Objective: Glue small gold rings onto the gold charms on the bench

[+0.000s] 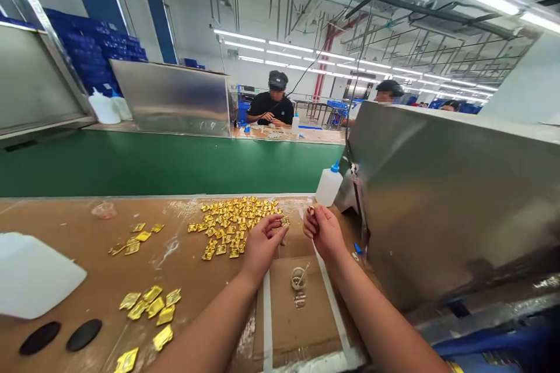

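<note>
My left hand pinches a small gold square piece between thumb and fingertips, above the bench. To its right, my right hand is closed on something tiny near its fingertips, too small to make out. The two hands are a short way apart. Just beyond my left hand lies a spread of similar gold pieces. Below and between my forearms, a small round clear dish with a thin stick in it rests on a cardboard sheet edged with pale tape.
Smaller groups of gold pieces lie at left, near two black ovals and a white container. A blue-capped bottle stands by the metal partition at right. Across the green belt, a person sits working.
</note>
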{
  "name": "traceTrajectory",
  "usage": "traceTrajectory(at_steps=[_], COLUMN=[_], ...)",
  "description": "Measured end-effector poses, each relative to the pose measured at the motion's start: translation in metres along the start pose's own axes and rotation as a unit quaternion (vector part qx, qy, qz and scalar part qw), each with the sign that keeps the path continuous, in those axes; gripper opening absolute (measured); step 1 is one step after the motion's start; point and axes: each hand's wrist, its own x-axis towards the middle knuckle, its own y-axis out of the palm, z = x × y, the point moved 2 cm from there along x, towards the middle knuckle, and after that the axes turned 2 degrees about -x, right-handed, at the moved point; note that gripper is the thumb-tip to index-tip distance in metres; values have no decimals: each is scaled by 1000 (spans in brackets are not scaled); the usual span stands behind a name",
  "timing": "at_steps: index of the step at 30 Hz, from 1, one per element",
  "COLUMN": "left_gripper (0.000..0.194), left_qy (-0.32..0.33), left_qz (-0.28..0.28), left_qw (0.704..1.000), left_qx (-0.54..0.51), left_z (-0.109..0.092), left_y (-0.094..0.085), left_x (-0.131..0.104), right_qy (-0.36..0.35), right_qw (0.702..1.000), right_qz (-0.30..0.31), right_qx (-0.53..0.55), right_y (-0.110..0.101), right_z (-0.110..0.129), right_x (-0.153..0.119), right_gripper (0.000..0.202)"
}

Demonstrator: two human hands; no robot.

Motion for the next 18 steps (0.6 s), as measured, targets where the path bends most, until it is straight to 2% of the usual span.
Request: traceTrajectory(at_steps=[4,7,11,18], left_gripper=[44,39,32,28], left_qy=[-3,24,73,125], left_qz=[0,-1,2,-5], left_qw=[1000,1000,995,988], left_qx=[-23,8,67,93], left_z=[2,-3,-13,-23], left_y=[3,4,4,5], left_x=[-2,-9,-18,-24], right_qy=[68,103,122,135], right_qw=[997,992,986,978], right_qz=[18,42,79,132], right_qx=[38,61,83,85], right_y=[-5,-3,0,4], right_z=[-17,-20,-20,-17], right_x=[-7,-11,-14,-21], right_gripper=[46,45,40,34])
